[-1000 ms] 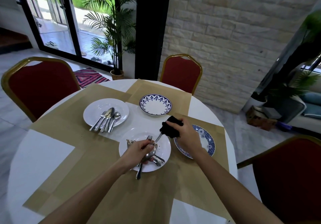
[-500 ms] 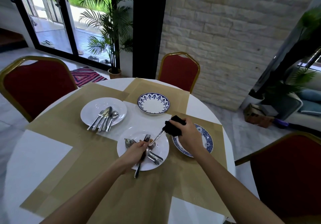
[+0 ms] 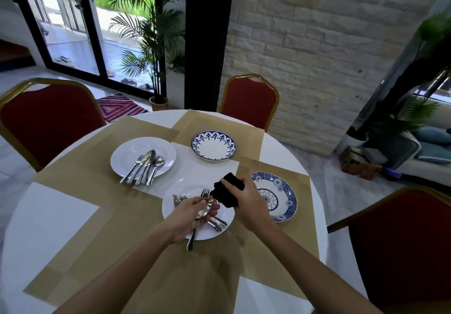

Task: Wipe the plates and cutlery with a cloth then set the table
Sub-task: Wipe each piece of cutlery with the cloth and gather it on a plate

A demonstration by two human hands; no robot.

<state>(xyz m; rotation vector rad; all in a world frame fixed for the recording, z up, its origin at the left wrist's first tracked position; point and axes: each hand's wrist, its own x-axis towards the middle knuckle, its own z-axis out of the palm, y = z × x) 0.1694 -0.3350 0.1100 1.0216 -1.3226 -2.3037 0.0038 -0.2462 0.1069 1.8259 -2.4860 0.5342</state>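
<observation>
Cloth, black and fluffy, in right hand touches shiny metal spoon

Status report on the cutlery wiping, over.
Left hand grips spoon over near white plate. Right hand grips black cloth, wrapped on spoon's handle. Fork and more cutlery loose on that plate; nothing blocking.
</observation>
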